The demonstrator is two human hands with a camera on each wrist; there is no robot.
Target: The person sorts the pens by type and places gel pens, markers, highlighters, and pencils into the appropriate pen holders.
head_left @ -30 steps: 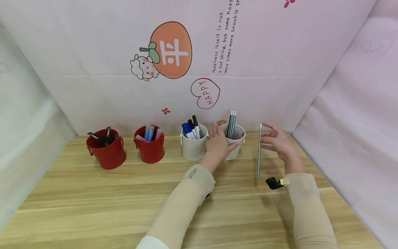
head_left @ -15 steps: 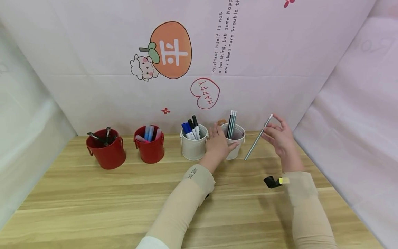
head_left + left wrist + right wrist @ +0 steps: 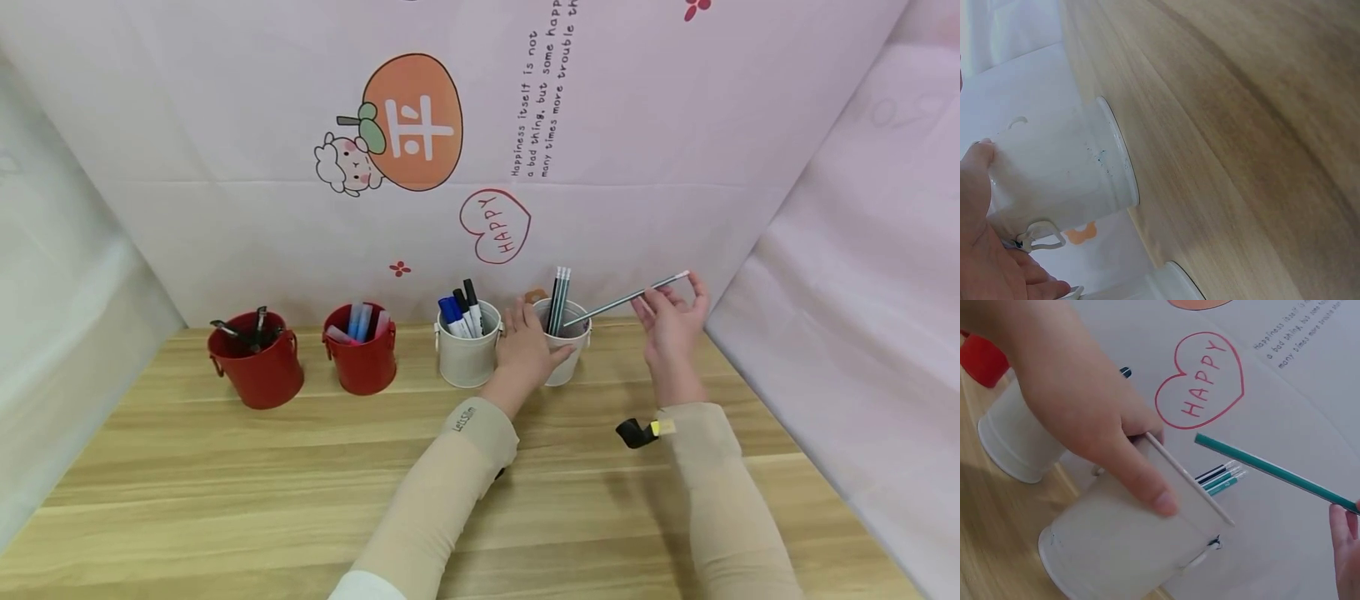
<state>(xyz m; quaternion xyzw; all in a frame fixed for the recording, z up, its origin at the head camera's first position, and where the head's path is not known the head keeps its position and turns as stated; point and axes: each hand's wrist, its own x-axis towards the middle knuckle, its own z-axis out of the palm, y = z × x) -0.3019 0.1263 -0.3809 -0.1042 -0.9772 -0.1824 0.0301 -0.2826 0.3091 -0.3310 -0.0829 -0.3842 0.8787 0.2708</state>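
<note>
My left hand (image 3: pixel 523 350) holds the right-hand white bucket (image 3: pixel 564 368) at its rim, thumb across the front and fingers along its left side. Several pencils (image 3: pixel 559 302) stand inside, leaning together at the left. With thumb and fingers, my right hand (image 3: pixel 670 333) pinches another green pencil (image 3: pixel 626 299) near its white end, to the right of the bucket. That pencil slants down leftward, its lower end overlapping the bucket's mouth in the head view. In the right wrist view the pencil (image 3: pixel 1266 467) appears above the rim. The left wrist view shows the bucket's side (image 3: pixel 1054 175) and wire handle.
Left of my left hand stands a second white bucket (image 3: pixel 467 364) with blue and black markers (image 3: pixel 461 310). Farther left are a red bucket (image 3: pixel 365 369) of coloured pens and another red bucket (image 3: pixel 266 375) holding dark brushes. A printed cloth (image 3: pixel 637 167) rises behind the wooden table (image 3: pixel 300 500).
My right hand has tilted the pencil from upright to a shallow slant, swinging its lower end up and left to the bucket's mouth. My left hand stays on the bucket.
</note>
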